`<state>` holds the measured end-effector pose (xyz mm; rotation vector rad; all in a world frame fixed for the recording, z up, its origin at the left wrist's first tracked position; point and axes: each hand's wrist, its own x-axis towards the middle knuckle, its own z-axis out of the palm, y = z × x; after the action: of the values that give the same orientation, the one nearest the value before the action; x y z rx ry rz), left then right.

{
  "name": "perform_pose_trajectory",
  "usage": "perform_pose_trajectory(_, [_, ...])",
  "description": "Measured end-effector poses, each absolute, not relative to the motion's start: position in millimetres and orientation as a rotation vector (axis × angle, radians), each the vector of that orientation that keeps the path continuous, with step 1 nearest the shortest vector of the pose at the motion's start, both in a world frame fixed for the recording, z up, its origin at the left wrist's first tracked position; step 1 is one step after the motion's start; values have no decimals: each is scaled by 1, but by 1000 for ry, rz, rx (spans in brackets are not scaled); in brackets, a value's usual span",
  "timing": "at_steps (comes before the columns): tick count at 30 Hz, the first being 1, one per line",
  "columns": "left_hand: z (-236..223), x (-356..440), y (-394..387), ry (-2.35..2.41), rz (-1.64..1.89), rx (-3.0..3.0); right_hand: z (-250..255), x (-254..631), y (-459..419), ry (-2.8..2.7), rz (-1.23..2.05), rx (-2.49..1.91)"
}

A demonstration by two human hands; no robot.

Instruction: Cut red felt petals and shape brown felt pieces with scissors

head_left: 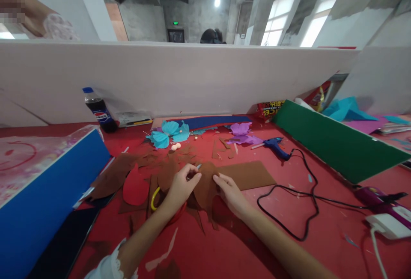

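Note:
A rounded brown cut-out sheet piece point(205, 191), felt or foam, is in front of me. My right hand point(229, 189) pinches its right edge between thumb and fingers. At its upper left, my left hand point(186, 181) is closed in a pinch. A small silvery tip point(199, 166) shows just beyond those fingers; whether they hold it or it belongs to the scissors is unclear. Under my left wrist a yellow scissors handle point(154, 198) shows, the rest mostly covered. Left of it lies a red cut-out piece point(136, 187). A brown strip point(248, 175) extends to the right.
A blue glue gun point(276, 147) trails a black cable point(304, 234) on the red table. Blue point(61, 189) and green boards point(334, 142) flank it. Behind are a cola bottle point(100, 110), turquoise point(168, 134) and purple paper petals point(241, 129). Brown scraps surround my hands.

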<state>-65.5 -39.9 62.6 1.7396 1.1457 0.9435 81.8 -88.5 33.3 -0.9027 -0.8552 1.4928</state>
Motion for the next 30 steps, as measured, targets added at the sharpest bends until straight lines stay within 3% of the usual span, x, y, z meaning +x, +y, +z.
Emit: perform_pose_trajectory(30, [73, -68, -49, 1149, 1017, 1897, 34, 84, -89, -1124, 1307, -1100])
